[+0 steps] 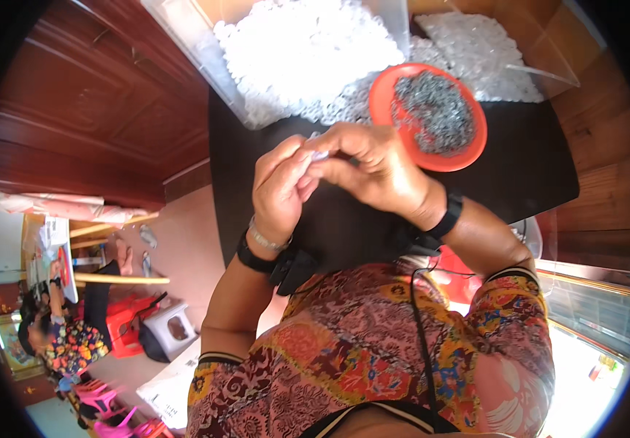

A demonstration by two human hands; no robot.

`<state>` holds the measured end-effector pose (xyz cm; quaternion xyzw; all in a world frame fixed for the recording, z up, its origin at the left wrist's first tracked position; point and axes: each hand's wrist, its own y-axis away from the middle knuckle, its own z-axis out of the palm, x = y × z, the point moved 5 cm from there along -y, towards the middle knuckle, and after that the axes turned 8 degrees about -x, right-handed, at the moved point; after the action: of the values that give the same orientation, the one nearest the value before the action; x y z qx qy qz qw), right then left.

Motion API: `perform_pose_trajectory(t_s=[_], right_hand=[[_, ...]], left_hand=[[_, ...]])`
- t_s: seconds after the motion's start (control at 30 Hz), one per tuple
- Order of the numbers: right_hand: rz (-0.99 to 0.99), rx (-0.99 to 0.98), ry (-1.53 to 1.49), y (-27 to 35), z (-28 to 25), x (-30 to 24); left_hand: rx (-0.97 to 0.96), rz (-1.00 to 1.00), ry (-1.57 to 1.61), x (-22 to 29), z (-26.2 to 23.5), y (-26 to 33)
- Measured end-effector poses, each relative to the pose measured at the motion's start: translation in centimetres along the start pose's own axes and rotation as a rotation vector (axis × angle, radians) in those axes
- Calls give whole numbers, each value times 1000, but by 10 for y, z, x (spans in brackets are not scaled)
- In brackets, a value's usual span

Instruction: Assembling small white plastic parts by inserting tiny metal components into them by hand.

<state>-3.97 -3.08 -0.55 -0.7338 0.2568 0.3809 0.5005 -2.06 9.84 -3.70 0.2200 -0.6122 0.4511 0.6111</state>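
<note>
My left hand [281,182] and my right hand [375,166] meet above the dark table, fingertips together. Between them is a small pale, translucent piece [319,155], mostly hidden by the fingers; its exact kind is too small to make out. The left fingers are closed around it, and the right thumb and forefinger pinch it from the other side. Just beyond my right hand lies an orange-red plate [381,95] heaped with small shiny metal parts [438,113]. Behind my hands is a large pile of small clear-white plastic pieces [308,51].
The pile sits in a clear plastic bin [238,102] on the black table [527,160]. A bag of similar pieces [483,55] lies at the back right. Wooden panelling [89,102] stands at the left. Another person [74,339] sits far left, near stools [169,328].
</note>
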Motion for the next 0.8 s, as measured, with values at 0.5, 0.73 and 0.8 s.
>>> perform_pose_trajectory(t_s=[0.5, 0.73, 0.8], right_hand=[[84, 232, 627, -12, -62, -48], [-201, 557, 1515, -39, -203, -99], [-362, 504, 1656, -36, -198, -91]], left_hand=[[221, 53, 117, -7, -16, -6], [271, 37, 83, -13, -33, -14], [307, 17, 78, -12, -35, -13]])
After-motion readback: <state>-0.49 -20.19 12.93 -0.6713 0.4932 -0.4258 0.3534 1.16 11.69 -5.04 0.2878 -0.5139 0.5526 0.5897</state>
